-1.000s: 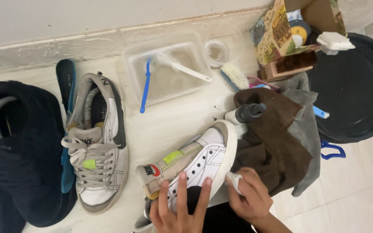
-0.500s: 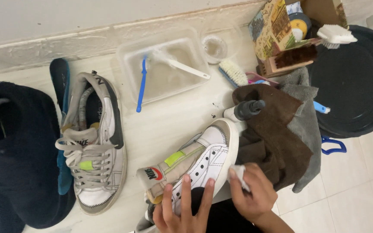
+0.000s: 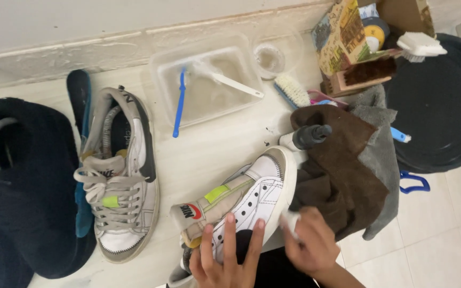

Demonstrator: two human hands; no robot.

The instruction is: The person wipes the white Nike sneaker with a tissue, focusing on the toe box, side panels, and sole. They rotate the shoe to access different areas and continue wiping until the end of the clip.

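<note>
White sneaker (image 3: 254, 200), lower centre, stays clamped in the left hand (image 3: 225, 256); right hand (image 3: 313, 245), grip pinching a small white wipe (image 3: 290, 221), has moved onto its sole edge

Laced shoe (image 3: 118, 181) left of held shoe (image 3: 252, 197)

Smooth white leather on the sneaker (image 3: 257, 194), its perforated panel faintly glossy, tongue a matt woven cloth. Beside it a brown cloth (image 3: 342, 176), soft and suede-like, over a nubby grey towel (image 3: 380, 154). Clear plastic tub (image 3: 209, 85), cloudy and wet. Black basin (image 3: 444, 106): smooth matt plastic. Floor (image 3: 214, 154): pale, polished tile.
</note>
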